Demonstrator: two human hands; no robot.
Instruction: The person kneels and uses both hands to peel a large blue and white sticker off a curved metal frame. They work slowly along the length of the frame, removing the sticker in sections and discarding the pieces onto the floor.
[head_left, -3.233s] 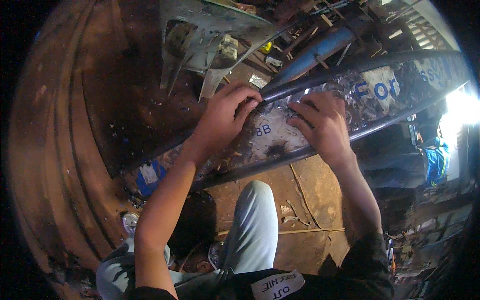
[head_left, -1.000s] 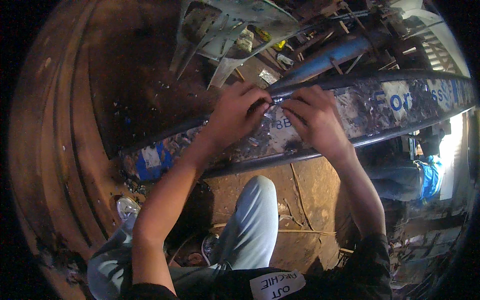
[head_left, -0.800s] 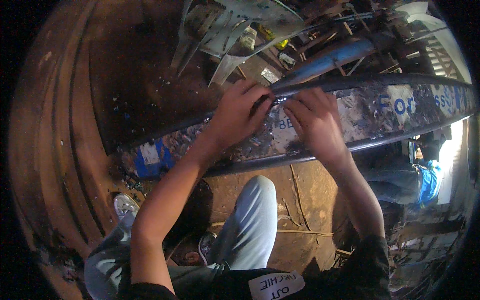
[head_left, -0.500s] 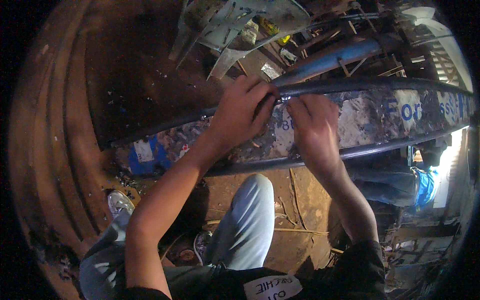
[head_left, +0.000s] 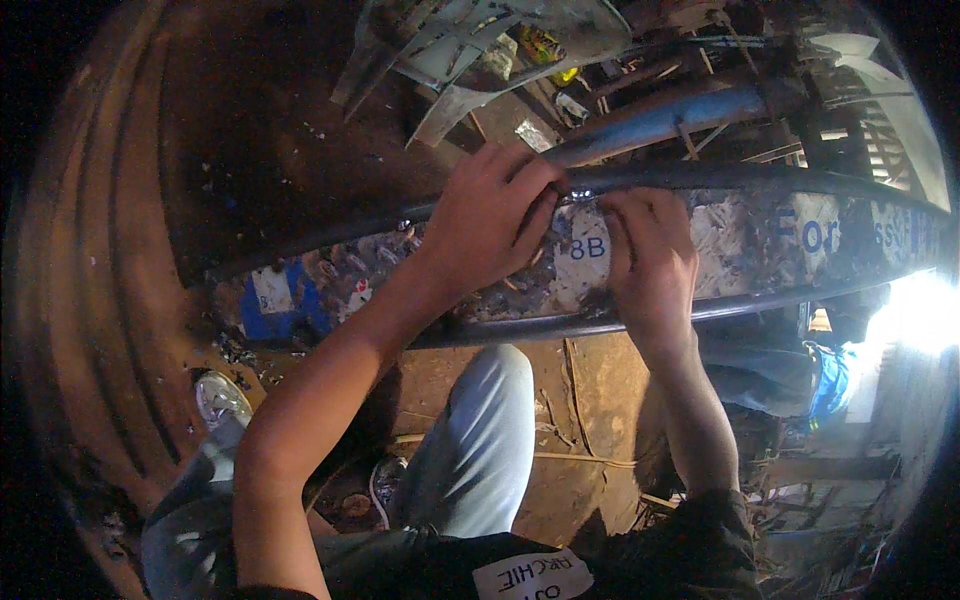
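Note:
A long, narrow, boat-shaped piece lies across in front of me, with a black tube point(head_left: 720, 180) along its far edge and another black tube point(head_left: 540, 329) along its near edge. Between them, its worn, dirty surface point(head_left: 725, 235) carries white patches with blue print. My left hand point(head_left: 500, 210) is closed over the far tube, its thumb on the near side. Just right of it, my right hand point(head_left: 650, 245) has its fingers curled together at the same tube; whether they pinch anything is hidden. A small shiny spot point(head_left: 580, 196) on the tube shows between the hands.
A grey plastic chair point(head_left: 480, 60) lies beyond the piece. A long blue object point(head_left: 670, 125) stretches behind the far tube. Brown corrugated sheeting point(head_left: 110, 250) stands at left. Another person's jeans point(head_left: 750, 370) show at right. Cords point(head_left: 575, 400) lie on the brown floor.
My right hand has shifted a little to the right along the far tube, widening the gap between the hands. My left hand stays on the tube. The whole view has shifted slightly.

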